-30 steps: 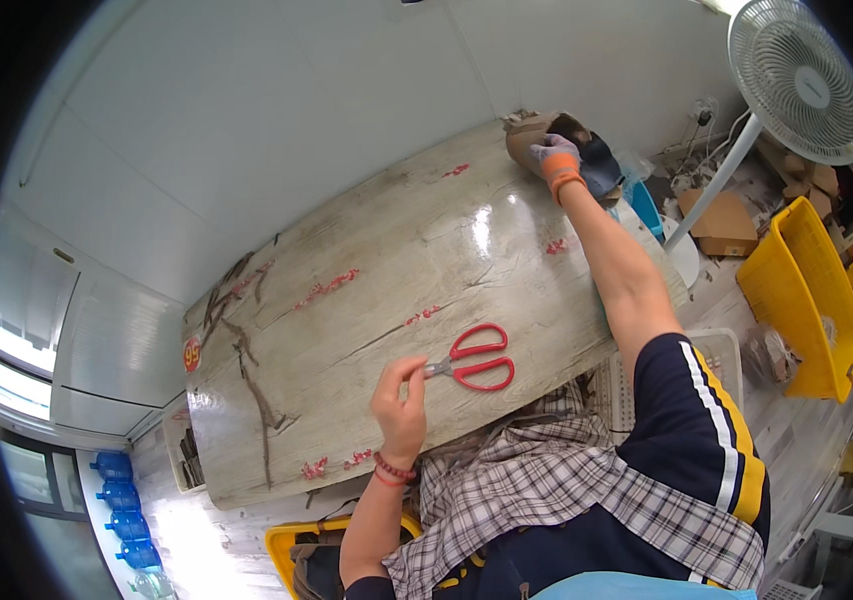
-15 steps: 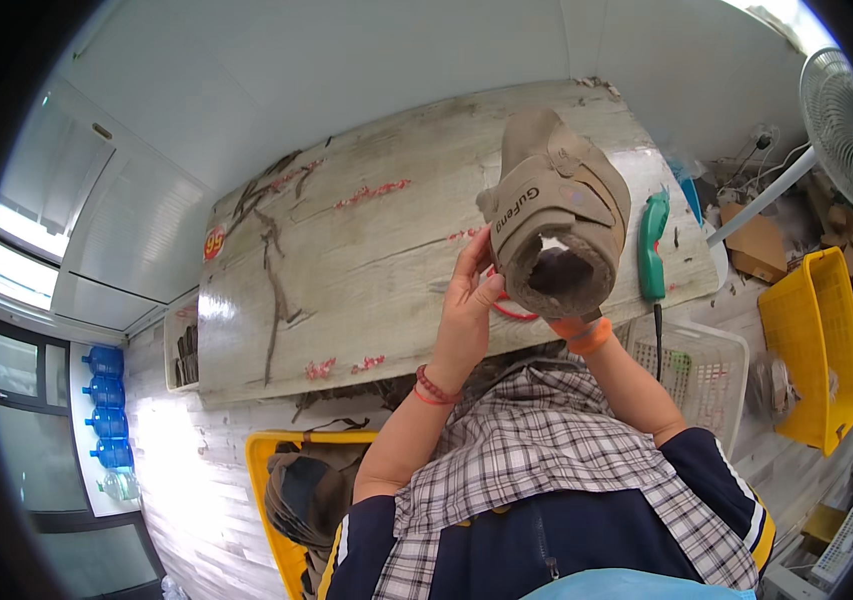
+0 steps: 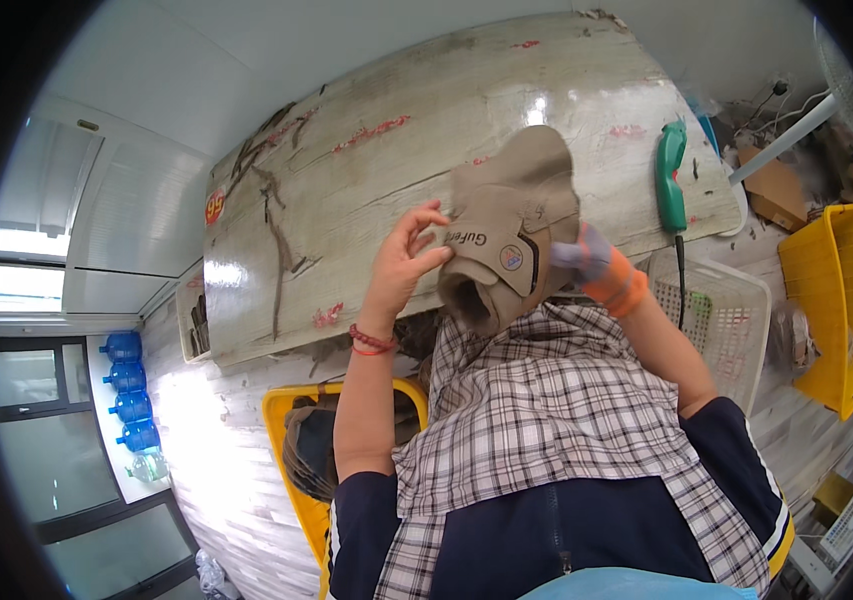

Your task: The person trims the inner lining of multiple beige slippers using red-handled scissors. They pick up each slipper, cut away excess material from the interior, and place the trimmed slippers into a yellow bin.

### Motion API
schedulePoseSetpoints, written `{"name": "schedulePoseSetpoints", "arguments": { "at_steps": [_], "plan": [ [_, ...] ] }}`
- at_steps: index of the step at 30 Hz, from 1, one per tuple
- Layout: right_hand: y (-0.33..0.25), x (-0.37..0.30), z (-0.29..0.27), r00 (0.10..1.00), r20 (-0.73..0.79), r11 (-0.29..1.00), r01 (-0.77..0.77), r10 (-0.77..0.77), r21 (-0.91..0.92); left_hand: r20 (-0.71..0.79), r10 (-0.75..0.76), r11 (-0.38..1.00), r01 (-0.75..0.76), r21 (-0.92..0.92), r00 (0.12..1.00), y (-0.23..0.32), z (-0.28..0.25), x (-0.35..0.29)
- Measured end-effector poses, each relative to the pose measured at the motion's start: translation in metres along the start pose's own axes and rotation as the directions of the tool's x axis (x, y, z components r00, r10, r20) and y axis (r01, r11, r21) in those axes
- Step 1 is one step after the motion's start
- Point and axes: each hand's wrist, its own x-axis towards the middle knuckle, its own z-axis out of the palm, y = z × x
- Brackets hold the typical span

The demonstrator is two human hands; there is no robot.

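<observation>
A khaki cloth cap (image 3: pixel 486 215) is held up over the near part of the worktable, its brim-like flap away from me and a round opening toward me. It carries dark lettering, a small round patch and a dark curved trim. My right hand (image 3: pixel 606 268), in a grey and orange glove, grips the cap at its right edge; some fingertips are hidden. At the left edge is my bare left hand (image 3: pixel 408 262), fingers apart and curved, thumb tip at the cloth. To the right lies a green corded hand tool (image 3: pixel 670 178) on the table.
Dark scraps (image 3: pixel 271 225) and red marks are on the worktable (image 3: pixel 346 215). Below its near edge stand a yellow bin (image 3: pixel 281 480) of khaki and dark cloth pieces and a white basket (image 3: pixel 736 345). Farther right are a yellow crate (image 3: pixel 826 310) and a fan's pole (image 3: pixel 781 140).
The cap has turned and come lower toward me, so its patch and dark trim show. My left hand has loosened and spread; my gloved right hand has come out from behind to its right edge.
</observation>
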Motion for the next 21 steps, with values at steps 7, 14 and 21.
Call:
{"name": "schedulePoseSetpoints", "arguments": {
  "at_steps": [7,14,21],
  "plan": [
    [0.027,0.011,0.026,0.970,-0.242,0.994,0.001,0.025,0.105,0.202,0.438,0.524,-0.431,0.735,0.876,0.062,0.049,-0.043],
    [0.044,0.019,0.025,0.960,-0.280,0.977,0.058,0.002,0.205,0.410,0.491,0.191,-0.554,0.810,0.769,0.047,0.044,-0.035],
    [0.029,0.001,0.027,0.975,-0.155,0.987,0.154,-0.158,-0.037,0.280,0.519,0.447,-0.536,0.717,0.807,0.056,0.033,-0.022]
  ]
}}
